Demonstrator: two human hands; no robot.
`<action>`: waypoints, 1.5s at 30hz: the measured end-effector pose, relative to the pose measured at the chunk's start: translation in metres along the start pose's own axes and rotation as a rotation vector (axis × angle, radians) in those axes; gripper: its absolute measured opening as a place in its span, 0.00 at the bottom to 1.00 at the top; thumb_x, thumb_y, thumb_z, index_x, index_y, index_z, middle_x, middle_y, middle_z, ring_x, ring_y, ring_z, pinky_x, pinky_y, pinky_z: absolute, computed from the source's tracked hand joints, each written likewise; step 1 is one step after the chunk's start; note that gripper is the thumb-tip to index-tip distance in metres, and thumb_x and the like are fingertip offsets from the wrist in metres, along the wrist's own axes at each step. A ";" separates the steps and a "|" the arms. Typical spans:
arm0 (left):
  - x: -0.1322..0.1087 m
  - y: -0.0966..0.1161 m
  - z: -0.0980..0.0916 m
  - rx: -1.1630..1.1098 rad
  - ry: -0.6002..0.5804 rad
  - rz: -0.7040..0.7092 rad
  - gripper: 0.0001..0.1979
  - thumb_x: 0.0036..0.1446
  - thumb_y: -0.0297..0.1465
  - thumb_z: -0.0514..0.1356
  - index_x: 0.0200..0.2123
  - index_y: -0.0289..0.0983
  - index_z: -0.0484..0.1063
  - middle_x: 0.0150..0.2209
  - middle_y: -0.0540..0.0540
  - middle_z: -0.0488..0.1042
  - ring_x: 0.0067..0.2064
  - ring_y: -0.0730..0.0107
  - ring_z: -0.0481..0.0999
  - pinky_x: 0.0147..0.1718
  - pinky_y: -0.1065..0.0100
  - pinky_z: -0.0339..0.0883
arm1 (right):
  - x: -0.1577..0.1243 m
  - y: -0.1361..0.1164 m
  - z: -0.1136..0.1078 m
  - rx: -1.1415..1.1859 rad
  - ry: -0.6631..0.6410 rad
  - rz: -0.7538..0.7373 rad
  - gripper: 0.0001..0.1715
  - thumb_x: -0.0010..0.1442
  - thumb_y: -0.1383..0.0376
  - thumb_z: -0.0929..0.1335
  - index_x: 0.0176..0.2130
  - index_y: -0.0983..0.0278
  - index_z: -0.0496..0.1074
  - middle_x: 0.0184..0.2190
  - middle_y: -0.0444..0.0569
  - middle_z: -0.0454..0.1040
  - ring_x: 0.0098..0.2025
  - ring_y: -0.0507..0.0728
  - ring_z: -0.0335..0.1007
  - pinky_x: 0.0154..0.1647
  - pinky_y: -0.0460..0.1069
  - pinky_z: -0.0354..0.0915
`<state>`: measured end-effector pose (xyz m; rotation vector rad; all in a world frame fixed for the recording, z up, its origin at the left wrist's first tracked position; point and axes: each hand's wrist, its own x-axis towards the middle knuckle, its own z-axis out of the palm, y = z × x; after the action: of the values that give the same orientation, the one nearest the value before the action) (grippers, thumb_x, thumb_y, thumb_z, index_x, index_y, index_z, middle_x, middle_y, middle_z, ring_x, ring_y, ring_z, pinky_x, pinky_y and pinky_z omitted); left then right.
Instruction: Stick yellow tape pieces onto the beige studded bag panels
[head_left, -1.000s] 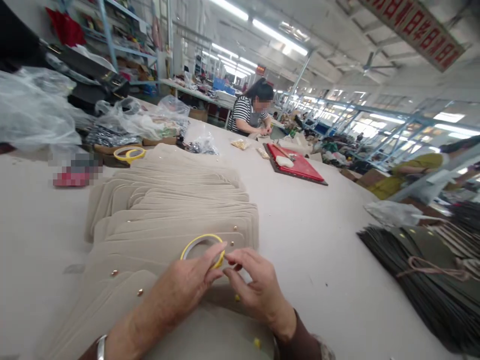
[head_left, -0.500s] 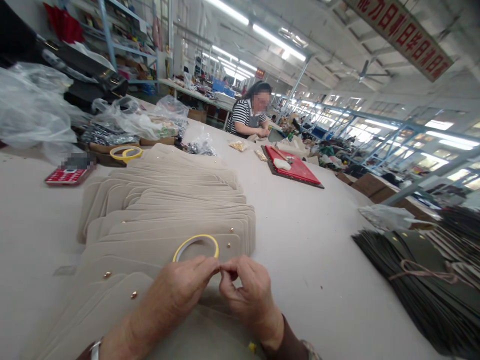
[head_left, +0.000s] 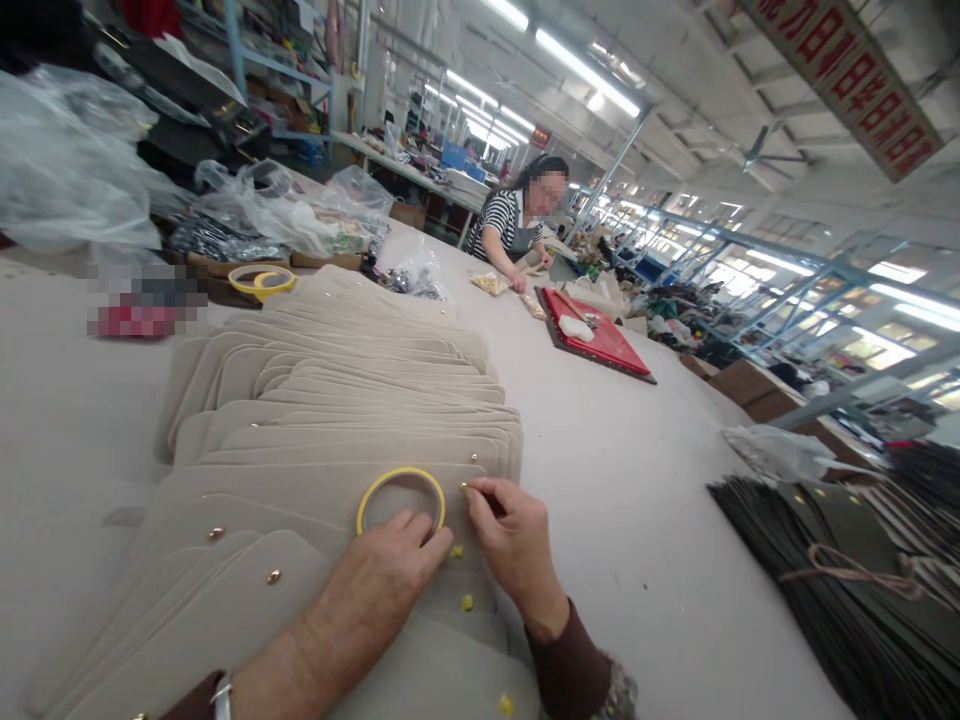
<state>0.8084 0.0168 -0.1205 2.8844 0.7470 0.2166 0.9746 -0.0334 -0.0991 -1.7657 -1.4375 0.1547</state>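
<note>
My left hand (head_left: 394,565) has its fingers closed on the lower edge of a roll of yellow tape (head_left: 362,510), which rests on a fanned stack of beige flat pieces (head_left: 300,490). To its right, my right hand (head_left: 514,535) pinches what looks like a small piece of yellow tape at a gold stud (head_left: 463,487) near the right end of a beige piece. The fingertips partly cover both. Below, small yellow tape bits (head_left: 466,602) sit on pieces nearer me. Uncovered gold studs (head_left: 274,577) show on the left ends.
Behind the stack lie another tape roll (head_left: 262,282) and plastic bags (head_left: 270,215). A red board (head_left: 600,335) lies beyond, near a person in a striped top (head_left: 499,215). Tied dark pieces (head_left: 810,560) occupy the right side. A blurred red object (head_left: 139,318) is at left.
My hands, fingertips together before, have moved apart. My right hand went up and right to the stud; my left stays by the tape roll. The person opposite reached toward a small bag.
</note>
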 end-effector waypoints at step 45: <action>-0.004 -0.020 -0.013 -0.228 0.562 0.222 0.18 0.69 0.30 0.49 0.60 0.36 0.59 0.46 0.44 0.80 0.44 0.72 0.81 0.44 0.76 0.71 | -0.025 -0.006 -0.020 0.129 -0.111 -0.066 0.09 0.61 0.70 0.67 0.41 0.64 0.76 0.32 0.47 0.79 0.30 0.52 0.73 0.34 0.45 0.67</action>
<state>0.7931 0.0336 -0.1115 2.6878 0.4257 1.0933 0.9729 -0.0650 -0.0915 -1.6247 -1.5284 0.3078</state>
